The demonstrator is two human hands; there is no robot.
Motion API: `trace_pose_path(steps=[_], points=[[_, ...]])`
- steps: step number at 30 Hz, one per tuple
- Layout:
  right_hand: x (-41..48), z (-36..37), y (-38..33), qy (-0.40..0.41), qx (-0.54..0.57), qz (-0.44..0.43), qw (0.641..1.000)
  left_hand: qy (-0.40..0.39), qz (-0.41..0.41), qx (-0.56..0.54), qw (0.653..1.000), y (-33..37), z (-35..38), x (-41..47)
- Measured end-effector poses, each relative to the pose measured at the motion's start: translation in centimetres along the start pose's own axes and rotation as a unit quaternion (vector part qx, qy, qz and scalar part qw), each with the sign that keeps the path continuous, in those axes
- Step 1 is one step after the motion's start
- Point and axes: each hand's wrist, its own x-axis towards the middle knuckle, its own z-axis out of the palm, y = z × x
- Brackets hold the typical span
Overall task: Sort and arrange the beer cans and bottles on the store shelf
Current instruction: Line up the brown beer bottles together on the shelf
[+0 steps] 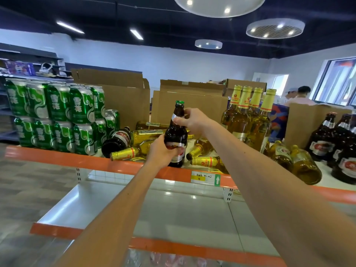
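Observation:
A dark brown beer bottle with a green cap stands upright at the front of the top shelf. My left hand grips its lower body and label. My right hand holds its neck and shoulder from the right. Behind and around it lie several yellow bottles on their sides, plus one dark bottle lying down. Green cans are stacked two high on the left. Upright yellow bottles stand to the right, and upright dark bottles at the far right.
Open cardboard boxes line the back of the shelf. A price tag sits on the orange shelf edge. A white lower shelf lies below my arms. Two people stand far right near a window.

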Motion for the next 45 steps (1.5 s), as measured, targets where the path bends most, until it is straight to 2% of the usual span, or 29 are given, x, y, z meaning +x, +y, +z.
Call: trace_pose_path(steps=[4,8,11,15,18,23,28,32,35,42,45], points=[[0.1,0.4,0.3,0.017,0.010,0.003,1.000,-0.001,-0.008,0.008,1.000,0.2,-0.1,0.1],[-0.1,0.8,-0.2,0.063,-0.039,-0.003,0.997,0.002,-0.011,0.084,0.996,1.0,-0.6,0.2],[-1.1,-0.4,-1.1,0.082,-0.030,-0.019,0.996,0.010,-0.002,0.076,0.997,3.2,-1.0,-0.3],[-3.2,-4.4,-2.7,0.138,-0.018,-0.080,0.987,0.082,0.049,0.115,0.989,8.5,-1.1,-1.6],[-5.2,-8.6,-3.4,0.151,-0.010,-0.097,0.984,0.108,0.075,0.083,0.988,12.7,0.9,-3.1],[-9.7,-16.4,-1.3,0.225,-0.081,-0.108,0.965,0.074,0.100,0.003,0.992,19.1,7.7,-5.9],[-16.1,-26.1,4.3,0.279,-0.121,-0.057,0.951,0.002,0.119,-0.035,0.992,25.4,17.9,-8.0],[-21.3,-32.7,9.4,0.264,-0.124,-0.015,0.956,-0.042,0.124,-0.036,0.991,28.4,27.0,-9.2],[-23.8,-36.1,12.3,0.251,-0.134,-0.018,0.959,-0.052,0.112,-0.037,0.992,29.4,32.3,-9.4],[-19.7,-39.7,18.7,0.261,-0.122,0.016,0.957,-0.049,0.085,-0.001,0.995,28.5,39.2,-4.7],[-16.4,-40.6,20.8,0.266,-0.158,0.027,0.950,-0.047,0.079,0.019,0.996,27.4,41.6,-1.2]])
